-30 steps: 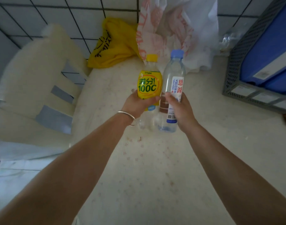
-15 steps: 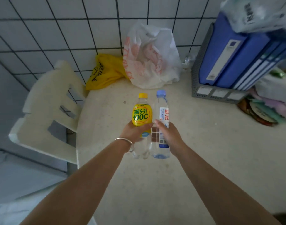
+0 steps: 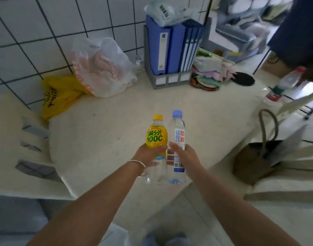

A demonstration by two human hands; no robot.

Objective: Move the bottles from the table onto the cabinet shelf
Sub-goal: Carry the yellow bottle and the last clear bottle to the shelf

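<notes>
My left hand [image 3: 147, 155] grips a clear bottle with a yellow cap and yellow "100C" label [image 3: 156, 139]. My right hand [image 3: 185, 156] grips a clear water bottle with a blue cap and white label [image 3: 178, 132]. Both bottles are upright, side by side, held in the air over the near edge of the cream table [image 3: 102, 135]. Another clear bottle with a red cap [image 3: 287, 80] leans at the far right. No cabinet shelf is in view.
A yellow bag [image 3: 58, 95] and a white plastic bag [image 3: 100, 68] lie against the tiled wall. A grey file rack with blue binders [image 3: 171, 50] stands at the back. A cream chair [image 3: 13, 148] is left; a brown handbag [image 3: 255, 160] sits right.
The view has pulled back and swung right. Both hands have drawn the two bottles toward me, from over the table's middle to its near edge. The grips are unchanged.
</notes>
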